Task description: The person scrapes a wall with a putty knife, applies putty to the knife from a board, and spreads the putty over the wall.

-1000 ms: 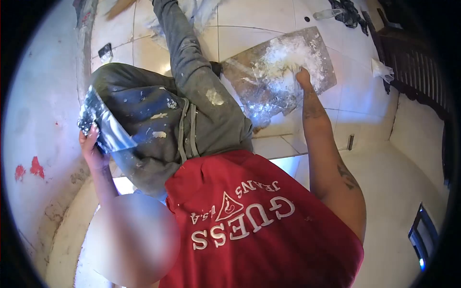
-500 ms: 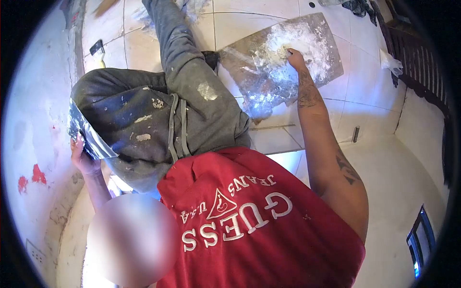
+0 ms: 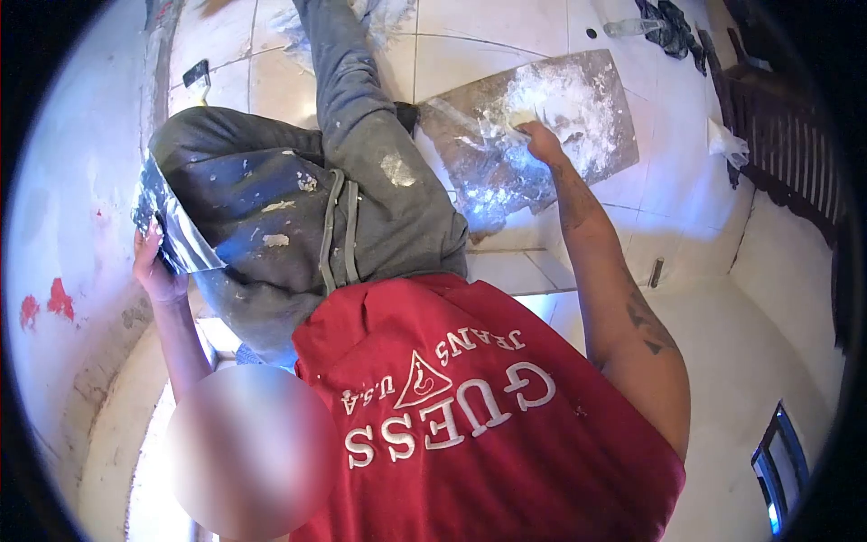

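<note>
At the left, my left hand (image 3: 159, 266) is closed around the near edge of a wide, flat metal trowel (image 3: 176, 226) smeared with white paste. The trowel is tilted beside my bent knee, and its handle is hidden. My right hand (image 3: 544, 143) is reached out over a brown board (image 3: 456, 104) on the floor, with its fingers closed. A small pale-yellow thing shows at its fingertips, too blurred to name. White powder and paste (image 3: 569, 90) cover much of the board around that hand.
A brush (image 3: 197, 77) lies on the tiles beyond my knee. At the upper right are a clear bottle (image 3: 632, 28), a black plastic bag (image 3: 670, 32) and a white bag (image 3: 725, 143) near a dark slatted wooden piece (image 3: 786, 126). A red-stained wall (image 3: 60, 298) runs along the left.
My right hand has moved left and slightly nearer across the powdered board, its fingers still closed. My left hand keeps the trowel beside the knee. The view has shifted slightly.
</note>
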The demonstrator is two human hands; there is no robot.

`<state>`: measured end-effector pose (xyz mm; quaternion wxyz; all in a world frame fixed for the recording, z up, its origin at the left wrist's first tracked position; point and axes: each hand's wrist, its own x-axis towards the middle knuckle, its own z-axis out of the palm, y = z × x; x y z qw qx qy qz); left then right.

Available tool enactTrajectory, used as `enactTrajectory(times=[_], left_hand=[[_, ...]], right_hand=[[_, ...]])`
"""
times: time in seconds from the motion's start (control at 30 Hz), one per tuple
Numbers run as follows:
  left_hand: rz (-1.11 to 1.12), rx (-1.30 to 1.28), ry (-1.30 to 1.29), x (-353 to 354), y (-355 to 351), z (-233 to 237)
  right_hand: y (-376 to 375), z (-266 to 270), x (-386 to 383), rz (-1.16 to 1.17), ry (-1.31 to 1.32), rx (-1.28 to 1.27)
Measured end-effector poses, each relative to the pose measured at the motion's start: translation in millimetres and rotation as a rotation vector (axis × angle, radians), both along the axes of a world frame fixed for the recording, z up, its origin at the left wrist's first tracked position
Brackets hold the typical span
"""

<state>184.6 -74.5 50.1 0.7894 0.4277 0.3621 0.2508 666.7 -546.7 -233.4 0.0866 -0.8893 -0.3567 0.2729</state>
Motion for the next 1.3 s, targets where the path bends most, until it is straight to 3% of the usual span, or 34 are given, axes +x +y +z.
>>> enactTrajectory(times=[0.17, 0.27, 0.4, 0.43, 0.53, 0.6, 0.7, 0.8, 0.97, 1.07, 1.2, 1.23, 1.3], left_hand=[[0.004, -0.016, -0.094, -8.2, -0.2, -10.9], [0.068, -0.015, -0.09, 4.0, -10.7, -2.3], [0.16, 0.073, 0.035, 46.1, -54.3, 30.5], [0.179, -0.009, -0.024, 59.9, -69.9, 32.1], [0.085, -0.094, 0.004, 97.5, -117.2, 63.2], [-0.037, -0.171, -0.116, 108.1, -137.0, 62.7], [0.035, -0.262, -0.29, 103.9, -158.0, 73.9], [0.125, -0.248, -0.376, 94.1, -164.3, 92.5], [0.228, -0.178, -0.305, 54.2, -153.6, 92.5], [0.283, -0.16, -0.234, 53.5, -151.8, 97.1], [0.319, -0.167, -0.203, 34.6, -147.4, 87.5], [0.333, -0.178, -0.209, 30.0, -146.6, 90.8], [0.353, -0.187, -0.225, 24.3, -138.8, 94.4]], right_hand=[[-17.1, 11.9, 20.7, -0.054, 0.263, 0.078], [4.4, 101.9, 14.0, -0.389, 0.601, 0.101], [13.0, 175.0, 1.6, -0.504, 0.671, 0.519], [17.1, 199.3, -7.8, -0.555, 0.728, 0.641], [55.2, 282.3, -61.6, -0.515, 0.747, 1.046], [94.2, 334.8, -121.3, -0.421, 0.734, 1.239], [140.1, 369.7, -198.1, -0.228, 0.773, 1.383], [160.9, 372.4, -234.0, -0.018, 0.566, 1.237], [201.7, 382.8, -284.4, 0.458, 0.187, 1.018], [210.9, 375.9, -284.9, 0.599, 0.027, 0.976], [215.0, 342.9, -262.3, 0.735, -0.062, 0.738], [216.7, 334.7, -256.4, 0.714, -0.029, 0.652], [220.2, 331.9, -253.1, 0.46, 0.17, 0.806]])
